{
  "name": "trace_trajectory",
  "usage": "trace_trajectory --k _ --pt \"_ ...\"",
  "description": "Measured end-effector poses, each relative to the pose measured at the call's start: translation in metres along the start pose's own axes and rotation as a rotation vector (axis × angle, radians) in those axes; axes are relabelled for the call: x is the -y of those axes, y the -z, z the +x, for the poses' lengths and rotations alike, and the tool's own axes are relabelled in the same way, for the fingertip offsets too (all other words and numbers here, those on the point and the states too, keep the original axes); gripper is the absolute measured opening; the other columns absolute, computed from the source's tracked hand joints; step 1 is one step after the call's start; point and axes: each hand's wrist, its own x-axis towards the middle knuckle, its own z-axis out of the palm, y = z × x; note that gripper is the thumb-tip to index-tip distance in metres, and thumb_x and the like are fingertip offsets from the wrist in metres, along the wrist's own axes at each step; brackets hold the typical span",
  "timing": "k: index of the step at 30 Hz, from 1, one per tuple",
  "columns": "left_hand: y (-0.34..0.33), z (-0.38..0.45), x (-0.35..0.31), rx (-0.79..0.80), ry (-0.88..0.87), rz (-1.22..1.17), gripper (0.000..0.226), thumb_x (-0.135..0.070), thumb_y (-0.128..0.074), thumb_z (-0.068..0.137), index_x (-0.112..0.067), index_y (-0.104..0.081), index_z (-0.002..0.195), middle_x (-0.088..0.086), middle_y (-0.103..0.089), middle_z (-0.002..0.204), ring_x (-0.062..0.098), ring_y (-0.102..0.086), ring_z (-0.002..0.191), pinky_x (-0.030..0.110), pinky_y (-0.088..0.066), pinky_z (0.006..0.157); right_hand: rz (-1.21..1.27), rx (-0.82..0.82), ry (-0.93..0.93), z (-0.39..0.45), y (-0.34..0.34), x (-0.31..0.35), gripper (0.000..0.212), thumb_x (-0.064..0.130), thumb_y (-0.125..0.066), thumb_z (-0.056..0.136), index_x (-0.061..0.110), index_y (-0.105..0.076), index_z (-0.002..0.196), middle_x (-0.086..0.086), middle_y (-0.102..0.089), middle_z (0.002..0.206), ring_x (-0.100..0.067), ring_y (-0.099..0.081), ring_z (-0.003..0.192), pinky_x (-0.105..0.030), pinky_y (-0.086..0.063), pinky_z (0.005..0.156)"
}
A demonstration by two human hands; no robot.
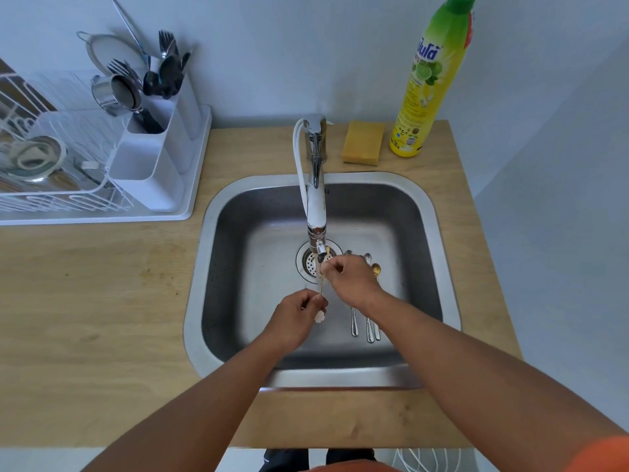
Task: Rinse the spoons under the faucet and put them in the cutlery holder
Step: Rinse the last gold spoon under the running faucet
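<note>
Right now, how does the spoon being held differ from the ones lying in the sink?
The held spoon is thin and gold, with a pale ornament at its handle end; most of the sink spoons are plain silver, one with a gold bowl. It is up under the faucet, pinched by the left hand and right hand; they lie flat, side by side. All are inside the sink.

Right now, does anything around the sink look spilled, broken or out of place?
Nothing stands out. Both hands, left hand and right hand, hold one thin spoon under the faucet; other spoons lie flat in the sink. The sponge and soap bottle stand tidy behind it.
</note>
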Motion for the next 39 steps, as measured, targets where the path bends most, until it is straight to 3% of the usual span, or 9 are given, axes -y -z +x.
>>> trace_trajectory --k 3,9,14,18,25,31,36,39 --pt "-0.001 -0.001 0.001 0.050 0.010 0.084 0.023 -0.027 -0.054 0.107 -0.016 -0.075 0.105 0.000 -0.076 0.097 0.018 -0.068 0.088 0.033 -0.053 0.085 -0.052 -0.022 -0.036 0.004 0.009 -0.004 0.024 0.028 -0.062 0.100 0.013 -0.074 0.085 0.002 -0.075 0.089 -0.015 -0.066 0.085 -0.027 -0.049 0.073" --pt "0.005 0.003 0.006 0.129 0.049 0.248 0.022 -0.030 -0.055 0.105 -0.019 -0.074 0.107 -0.006 -0.076 0.097 0.011 -0.067 0.090 0.022 -0.048 0.075 -0.205 -0.060 -0.164 0.017 0.034 -0.013 0.023 0.023 -0.053 0.100 0.021 -0.073 0.089 -0.002 -0.077 0.099 -0.024 -0.070 0.096 -0.033 -0.056 0.086" --pt "0.034 0.016 0.013 0.092 0.085 0.421 0.017 -0.032 -0.061 0.102 -0.021 -0.074 0.102 -0.002 -0.075 0.099 0.018 -0.067 0.093 0.026 -0.047 0.079 -0.443 -0.112 -0.260 0.019 0.046 -0.036 0.014 0.010 -0.058 0.096 0.004 -0.070 0.094 -0.017 -0.072 0.104 -0.034 -0.070 0.094 -0.034 -0.058 0.078" --pt "0.078 0.033 0.003 0.003 0.118 0.452 0.014 -0.026 -0.064 0.101 -0.016 -0.074 0.101 0.007 -0.077 0.102 0.026 -0.071 0.097 0.033 -0.054 0.086 -0.616 -0.146 -0.264 0.011 0.047 -0.047 0.012 0.000 -0.056 0.093 0.009 -0.061 0.087 -0.016 -0.069 0.101 -0.033 -0.069 0.089 -0.034 -0.054 0.069" --pt "0.127 0.054 -0.025 -0.065 0.125 0.422 0.020 -0.021 -0.058 0.103 -0.009 -0.073 0.110 0.012 -0.075 0.105 0.029 -0.073 0.094 0.039 -0.058 0.088 -0.763 -0.139 -0.252 0.006 0.047 -0.058 0.022 -0.004 -0.051 0.097 0.002 -0.069 0.109 -0.016 -0.071 0.109 -0.035 -0.072 0.102 -0.039 -0.059 0.079" --pt "0.140 0.069 -0.074 -0.110 -0.019 0.528 0.022 -0.027 -0.056 0.105 -0.012 -0.069 0.114 0.007 -0.073 0.104 0.025 -0.071 0.096 0.040 -0.052 0.095 -0.789 -0.146 -0.236 0.001 0.043 -0.062 0.025 -0.002 -0.048 0.098 0.004 -0.068 0.112 -0.015 -0.071 0.111 -0.035 -0.072 0.104 -0.042 -0.061 0.083" --pt "0.157 0.088 -0.126 -0.249 -0.114 0.626 0.021 -0.022 -0.054 0.101 -0.013 -0.074 0.101 0.009 -0.075 0.105 0.029 -0.068 0.099 0.034 -0.049 0.087 -0.739 -0.152 -0.259 -0.004 0.041 -0.063 0.025 -0.004 -0.049 0.096 0.002 -0.067 0.111 -0.015 -0.072 0.111 -0.035 -0.072 0.104 -0.040 -0.060 0.081" --pt "0.165 0.098 -0.156 -0.344 -0.194 0.679 0.026 -0.023 -0.055 0.101 -0.010 -0.069 0.118 0.011 -0.071 0.120 0.032 -0.063 0.113 0.035 -0.046 0.096 -0.717 -0.136 -0.275 -0.009 0.039 -0.066 0.025 -0.002 -0.050 0.094 0.002 -0.065 0.115 -0.016 -0.070 0.115 -0.036 -0.071 0.107 -0.040 -0.059 0.082"
